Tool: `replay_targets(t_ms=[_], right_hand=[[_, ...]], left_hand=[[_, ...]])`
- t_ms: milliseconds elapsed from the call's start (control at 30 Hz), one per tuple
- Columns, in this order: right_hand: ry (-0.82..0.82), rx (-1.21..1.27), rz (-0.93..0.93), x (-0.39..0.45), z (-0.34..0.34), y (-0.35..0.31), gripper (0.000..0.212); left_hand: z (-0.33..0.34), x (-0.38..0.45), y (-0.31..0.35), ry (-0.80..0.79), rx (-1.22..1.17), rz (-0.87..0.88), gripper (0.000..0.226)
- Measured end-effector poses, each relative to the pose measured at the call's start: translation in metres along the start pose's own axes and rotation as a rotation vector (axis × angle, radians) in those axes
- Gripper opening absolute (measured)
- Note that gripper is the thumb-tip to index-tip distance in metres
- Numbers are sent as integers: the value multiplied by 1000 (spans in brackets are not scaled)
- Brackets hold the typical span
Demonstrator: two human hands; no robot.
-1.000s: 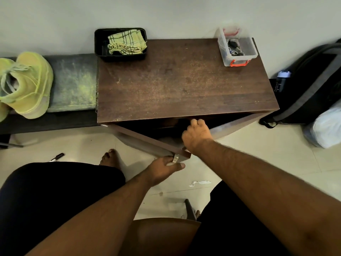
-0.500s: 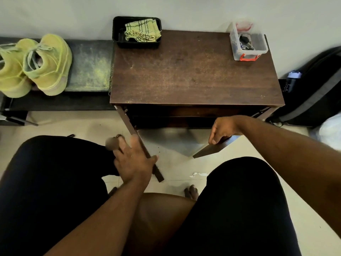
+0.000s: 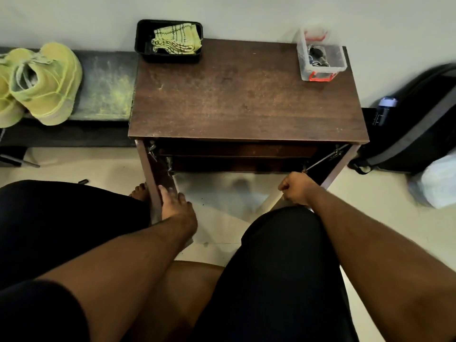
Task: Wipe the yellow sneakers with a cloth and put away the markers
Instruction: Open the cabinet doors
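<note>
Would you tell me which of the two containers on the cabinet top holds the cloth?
The black tray at the back left corner holds the yellow checked cloth; the clear box with red latches at the back right holds small dark items instead.

One head-worn wide-angle cam, looking fwd and steeply down from above the seated person's lap. Dark brown wooden cabinet sits close, centre frame. No 2nd view.
</note>
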State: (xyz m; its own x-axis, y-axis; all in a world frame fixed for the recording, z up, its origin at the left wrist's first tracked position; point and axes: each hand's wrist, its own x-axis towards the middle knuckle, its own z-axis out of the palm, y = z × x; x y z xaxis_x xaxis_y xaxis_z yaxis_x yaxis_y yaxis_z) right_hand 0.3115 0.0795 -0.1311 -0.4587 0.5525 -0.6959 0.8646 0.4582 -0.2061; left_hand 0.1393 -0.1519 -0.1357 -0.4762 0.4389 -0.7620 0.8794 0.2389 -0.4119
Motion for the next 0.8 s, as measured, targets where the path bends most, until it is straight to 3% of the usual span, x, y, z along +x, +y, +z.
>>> replay_targets(t_ms=[100,233,400,533,800], right_hand=[[-18,-59,29,1,0,4,59],[-38,-101,91,-7,7,34,75],[-31,-110,120,-24,14,91,68],[34,-66,61,-19,9,107,75],[37,-166,-54,4,-17,65,77]], left_hand=[[4,5,2,-98,23,6,92],[-15,17,16,-84,-119,11,88],[-69,38,48,74,-203,87,99],[-98,56,62,104,-231,81,99],[-94,59,22,127,-308,3,96]])
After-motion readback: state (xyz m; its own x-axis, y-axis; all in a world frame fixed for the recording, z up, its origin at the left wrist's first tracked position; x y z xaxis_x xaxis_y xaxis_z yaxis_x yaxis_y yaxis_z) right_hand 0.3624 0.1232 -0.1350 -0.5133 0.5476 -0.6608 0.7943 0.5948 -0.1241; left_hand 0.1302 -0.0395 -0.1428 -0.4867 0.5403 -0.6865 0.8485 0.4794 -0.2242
